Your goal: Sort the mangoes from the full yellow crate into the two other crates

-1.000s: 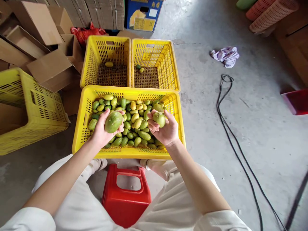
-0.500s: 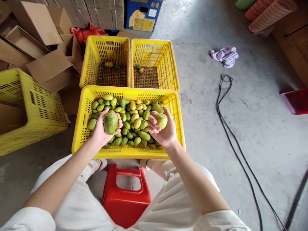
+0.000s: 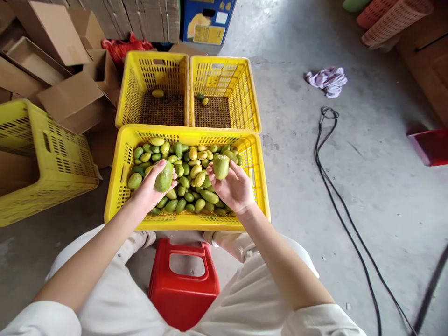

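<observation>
My left hand (image 3: 149, 189) is closed round a green mango (image 3: 164, 179), its thumb along the upper left side. In my right hand (image 3: 235, 186) a paler yellow-green mango (image 3: 221, 167) rests against the fingertips, with the palm turned up. Both hands hover over a wide yellow crate (image 3: 189, 225) holding many green and yellowish mangoes (image 3: 196, 182). Behind it stand two more yellow crates side by side. The left one (image 3: 125, 88) has a single yellowish mango (image 3: 157, 93) on its floor; the right one (image 3: 252, 93) has two small fruits (image 3: 205, 101).
A red plastic stool (image 3: 184, 298) stands between my legs. Another yellow crate (image 3: 66, 161) and a heap of cardboard boxes (image 3: 70, 98) are at left. A blue carton (image 3: 209, 21) is at the back. On the right floor lie a black cable (image 3: 324, 175) and a pale purple cloth (image 3: 329, 81).
The right-hand mango has turned and moved left and slightly up toward the fingertips. My left hand has rotated its mango, and the thumb shows more plainly.
</observation>
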`<state>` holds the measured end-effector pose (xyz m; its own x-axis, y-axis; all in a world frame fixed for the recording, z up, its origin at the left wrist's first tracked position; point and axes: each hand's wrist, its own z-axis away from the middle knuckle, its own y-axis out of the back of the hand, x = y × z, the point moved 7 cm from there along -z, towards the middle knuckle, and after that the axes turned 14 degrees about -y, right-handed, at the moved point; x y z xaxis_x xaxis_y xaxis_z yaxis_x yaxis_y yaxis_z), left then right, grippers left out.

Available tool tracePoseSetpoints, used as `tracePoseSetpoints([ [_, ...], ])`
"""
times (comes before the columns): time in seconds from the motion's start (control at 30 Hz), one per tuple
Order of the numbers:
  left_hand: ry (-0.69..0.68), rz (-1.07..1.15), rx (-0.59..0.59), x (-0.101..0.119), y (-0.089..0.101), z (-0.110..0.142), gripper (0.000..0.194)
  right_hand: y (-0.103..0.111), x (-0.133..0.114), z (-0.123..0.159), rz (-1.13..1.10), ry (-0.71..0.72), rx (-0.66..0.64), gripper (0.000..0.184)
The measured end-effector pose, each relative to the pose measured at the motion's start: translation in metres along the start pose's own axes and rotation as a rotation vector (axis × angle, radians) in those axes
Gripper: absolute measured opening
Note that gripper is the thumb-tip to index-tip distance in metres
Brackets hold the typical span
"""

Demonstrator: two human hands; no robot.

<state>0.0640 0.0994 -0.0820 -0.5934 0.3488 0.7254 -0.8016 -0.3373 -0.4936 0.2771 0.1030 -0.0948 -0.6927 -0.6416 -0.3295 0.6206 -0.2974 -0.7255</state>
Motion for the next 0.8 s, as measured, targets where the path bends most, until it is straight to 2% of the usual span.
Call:
tracePoseSetpoints([
  [0.1,0.016,-0.046,0.056,-0.003,0.004,-0.002,0.051,0.000,0.001,-0.002,0.007,0.013,-0.007,0.006],
  [0.23,0.064,-0.064,0.130,-0.004,0.008,-0.003,0.052,-0.001,0.006,-0.003,0.015,-0.030,-0.056,0.013],
  [0.47,0.239,-0.054,0.196,-0.007,0.009,0.000,0.046,-0.004,0.010,-0.005,0.038,-0.042,-0.060,0.013],
  [0.67,0.237,-0.096,0.316,0.000,0.008,0.006,0.051,0.003,0.016,-0.010,-0.093,-0.083,0.005,0.009],
  [0.8,0.217,-0.121,0.282,0.005,0.009,0.010,0.043,0.000,0.018,-0.009,-0.042,-0.066,-0.044,0.016],
])
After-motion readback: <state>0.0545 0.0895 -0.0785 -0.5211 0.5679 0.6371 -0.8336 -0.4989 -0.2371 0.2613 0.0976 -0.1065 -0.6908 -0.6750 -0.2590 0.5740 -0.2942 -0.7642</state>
